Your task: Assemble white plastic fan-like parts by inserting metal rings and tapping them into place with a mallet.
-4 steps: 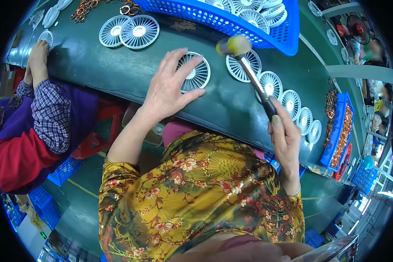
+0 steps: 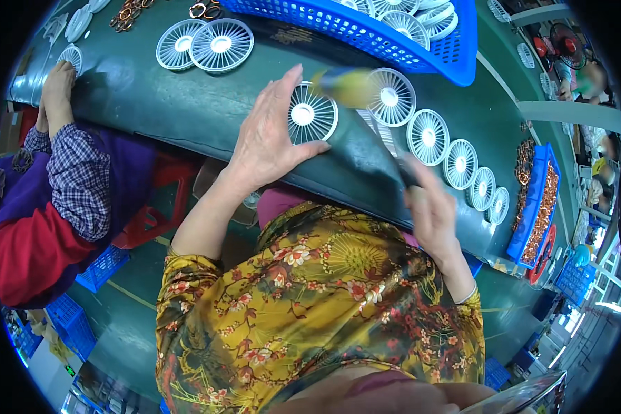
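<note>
My left hand (image 2: 265,134) lies with fingers and thumb spread around the left side of a white spoked disc (image 2: 317,124) on the green table. My right hand (image 2: 431,210) is wrapped round the dark handle of a hammer with a yellow head (image 2: 352,87), blurred by motion. The head hangs over the right edge of that disc, and I cannot tell whether it touches. Beyond it lies another spoked disc (image 2: 391,96), the first of a row that curves away to the right past my right hand.
A blue basket (image 2: 366,40) of spoked discs stands at the far side. Two overlapping discs (image 2: 221,45) lie left of it, near copper-coloured rings (image 2: 204,9). At right is a blue tray (image 2: 521,238) of small copper-coloured parts. A co-worker's hand (image 2: 58,90) rests on a disc at far left.
The hammer has swung left and toward the disc by my left hand, and my right hand has moved left with it. My left index finger has drawn in over the disc's edge.
</note>
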A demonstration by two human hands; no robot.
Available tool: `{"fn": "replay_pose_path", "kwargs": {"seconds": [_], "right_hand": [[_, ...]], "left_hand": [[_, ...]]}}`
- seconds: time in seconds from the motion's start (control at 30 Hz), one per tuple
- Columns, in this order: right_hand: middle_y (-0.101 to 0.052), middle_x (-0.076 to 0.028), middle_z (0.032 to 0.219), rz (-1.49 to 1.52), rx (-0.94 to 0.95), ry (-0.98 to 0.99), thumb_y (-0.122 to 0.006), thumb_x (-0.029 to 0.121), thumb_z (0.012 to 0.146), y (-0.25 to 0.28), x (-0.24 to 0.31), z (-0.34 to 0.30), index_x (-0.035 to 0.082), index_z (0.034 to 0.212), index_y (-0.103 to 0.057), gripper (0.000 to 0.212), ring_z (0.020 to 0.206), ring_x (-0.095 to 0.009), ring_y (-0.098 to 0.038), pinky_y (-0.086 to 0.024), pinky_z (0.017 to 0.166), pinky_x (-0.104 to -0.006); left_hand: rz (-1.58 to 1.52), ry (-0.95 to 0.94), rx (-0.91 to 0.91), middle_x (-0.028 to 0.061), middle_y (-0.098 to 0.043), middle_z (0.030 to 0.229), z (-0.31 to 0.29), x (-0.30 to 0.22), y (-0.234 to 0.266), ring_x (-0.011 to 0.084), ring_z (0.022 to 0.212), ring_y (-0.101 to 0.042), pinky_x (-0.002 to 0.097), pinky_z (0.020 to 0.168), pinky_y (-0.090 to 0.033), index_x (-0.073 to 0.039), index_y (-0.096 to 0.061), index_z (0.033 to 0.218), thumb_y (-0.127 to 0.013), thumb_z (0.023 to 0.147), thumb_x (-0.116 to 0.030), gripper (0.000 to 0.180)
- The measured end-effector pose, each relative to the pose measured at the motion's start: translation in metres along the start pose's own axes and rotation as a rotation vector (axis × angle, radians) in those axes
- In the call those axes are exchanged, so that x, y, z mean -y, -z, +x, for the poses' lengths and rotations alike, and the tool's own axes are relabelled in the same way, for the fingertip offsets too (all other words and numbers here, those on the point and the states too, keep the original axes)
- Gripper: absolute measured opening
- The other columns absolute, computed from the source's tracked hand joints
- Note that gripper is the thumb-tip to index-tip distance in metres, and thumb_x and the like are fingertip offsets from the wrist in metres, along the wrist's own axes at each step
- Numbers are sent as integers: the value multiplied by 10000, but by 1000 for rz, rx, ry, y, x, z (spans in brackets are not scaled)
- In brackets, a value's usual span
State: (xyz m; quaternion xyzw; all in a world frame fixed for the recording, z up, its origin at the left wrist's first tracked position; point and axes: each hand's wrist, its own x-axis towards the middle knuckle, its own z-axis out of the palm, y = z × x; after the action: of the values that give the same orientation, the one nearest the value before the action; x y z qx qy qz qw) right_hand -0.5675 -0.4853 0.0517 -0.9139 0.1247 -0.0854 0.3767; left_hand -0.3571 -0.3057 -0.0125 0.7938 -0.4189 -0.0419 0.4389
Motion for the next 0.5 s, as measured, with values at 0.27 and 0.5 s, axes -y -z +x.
{"fn": "replay_pose_path", "kwargs": {"seconds": [0.27,0.5], "right_hand": [[-650,-169,1141,47,8,-76,-540,110,943,10,17,7,83,1276,-563,336,905,-365,-656,-531,765,-390],[-641,-180,1161,-157,95,-199,-518,195,963,10,-17,-2,100,1264,-580,321,958,-365,-658,-523,814,-390]], "left_hand": [[-39,13,-35,207,-499,1318,-6,-3,-6,390,1212,-477,459,1012,-419,-49,-71,1498,-862,615,-238,1201],[195,-231,-134,265,-317,1465,6,14,10,435,1378,-276,581,1113,-204,-47,-256,1477,-758,734,-452,984]]}}
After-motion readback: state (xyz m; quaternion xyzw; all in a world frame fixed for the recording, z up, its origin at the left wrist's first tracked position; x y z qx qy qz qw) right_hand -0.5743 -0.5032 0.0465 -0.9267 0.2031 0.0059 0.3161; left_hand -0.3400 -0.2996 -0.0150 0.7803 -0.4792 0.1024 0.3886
